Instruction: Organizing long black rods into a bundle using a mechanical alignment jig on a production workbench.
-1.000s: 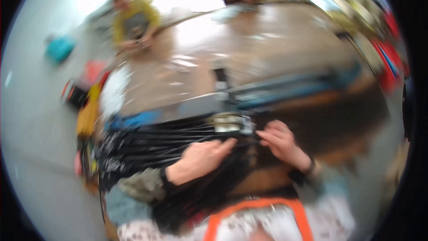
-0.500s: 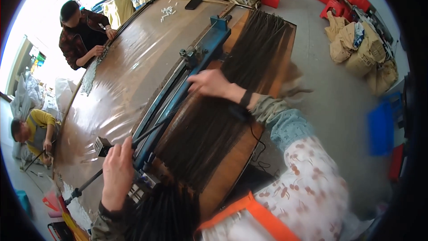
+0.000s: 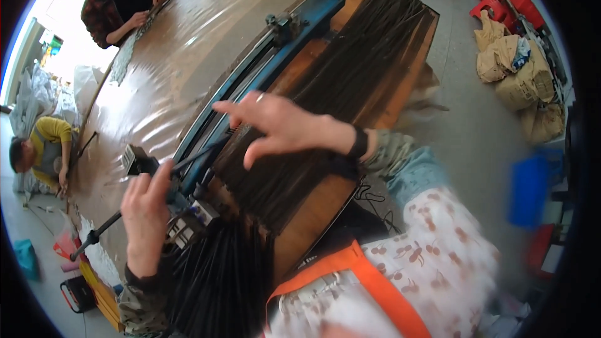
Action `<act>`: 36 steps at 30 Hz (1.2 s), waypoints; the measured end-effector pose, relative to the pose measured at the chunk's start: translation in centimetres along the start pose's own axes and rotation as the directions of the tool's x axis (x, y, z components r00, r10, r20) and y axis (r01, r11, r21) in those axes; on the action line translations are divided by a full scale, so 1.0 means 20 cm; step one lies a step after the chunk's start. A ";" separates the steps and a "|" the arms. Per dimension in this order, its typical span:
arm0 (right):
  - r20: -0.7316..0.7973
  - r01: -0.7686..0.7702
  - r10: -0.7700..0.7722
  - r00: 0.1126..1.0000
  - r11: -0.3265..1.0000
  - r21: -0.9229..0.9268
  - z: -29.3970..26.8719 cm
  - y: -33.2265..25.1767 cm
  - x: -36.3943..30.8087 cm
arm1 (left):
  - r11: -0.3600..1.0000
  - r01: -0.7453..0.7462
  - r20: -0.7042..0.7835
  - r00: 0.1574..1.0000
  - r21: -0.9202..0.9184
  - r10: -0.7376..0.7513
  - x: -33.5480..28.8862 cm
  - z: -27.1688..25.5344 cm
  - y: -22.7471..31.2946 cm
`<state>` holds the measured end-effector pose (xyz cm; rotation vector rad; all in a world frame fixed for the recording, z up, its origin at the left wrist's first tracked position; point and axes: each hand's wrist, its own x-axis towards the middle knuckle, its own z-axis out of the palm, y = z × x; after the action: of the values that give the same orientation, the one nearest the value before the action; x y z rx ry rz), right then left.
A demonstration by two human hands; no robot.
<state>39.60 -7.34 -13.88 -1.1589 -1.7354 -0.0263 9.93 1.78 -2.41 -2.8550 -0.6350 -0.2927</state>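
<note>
My left hand (image 3: 147, 216) is closed around a black lever rod (image 3: 113, 219) at the near end of a long blue metal machine (image 3: 316, 15). Over the machine's rail, my right hand (image 3: 278, 125) is open, its index finger stretched forward and its thumb apart, with nothing visible in it. Beneath and beyond it, long thin dark brown strands (image 3: 357, 56) lie side by side on an orange-brown wooden board (image 3: 325, 203). Thicker black strips (image 3: 219, 281) fan out below my left hand. A small metal carriage (image 3: 285, 28) sits farther along the rail.
A large table (image 3: 188, 44) with shiny film extends left of the machine. One person (image 3: 119, 3) in a dark jacket works at its far edge, another (image 3: 50, 147) in yellow at the left. Sacks (image 3: 523, 78), red bins (image 3: 523, 3) and a blue container (image 3: 529, 188) stand right.
My right hand has moved back along the machine toward my left hand, and its fingers have spread. My left hand stays on the lever rod. The whole view has shifted, with the table higher.
</note>
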 end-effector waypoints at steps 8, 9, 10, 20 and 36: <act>-0.109 0.167 -0.173 0.979 0.984 -0.064 0.17 0.00 0.03 | 0.993 0.118 -0.053 0.992 0.025 -0.117 -0.25 -0.06 -0.06; -0.121 0.127 -0.132 0.984 0.991 -0.047 0.15 0.00 0.04 | 0.984 0.177 -0.062 0.983 0.023 -0.175 -0.28 -0.09 -0.06; -0.175 0.167 -0.170 0.970 0.985 -0.033 0.23 -0.03 0.06 | 0.985 0.173 -0.047 0.984 0.001 -0.173 -0.29 -0.10 -0.06; 0.040 -0.078 0.085 0.996 0.984 -0.158 0.35 0.19 0.03 | 0.834 0.524 -0.353 0.823 0.172 -0.445 -0.83 -0.42 -0.47; 0.378 0.223 -0.282 0.882 0.956 0.192 1.06 -0.30 0.62 | 0.753 0.656 -0.301 0.709 -0.052 -0.638 -1.38 -0.41 -0.34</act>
<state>19.86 8.43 -12.43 -0.8624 -2.2086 0.1892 -18.76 -4.97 0.05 -2.3370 -1.5334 -0.7806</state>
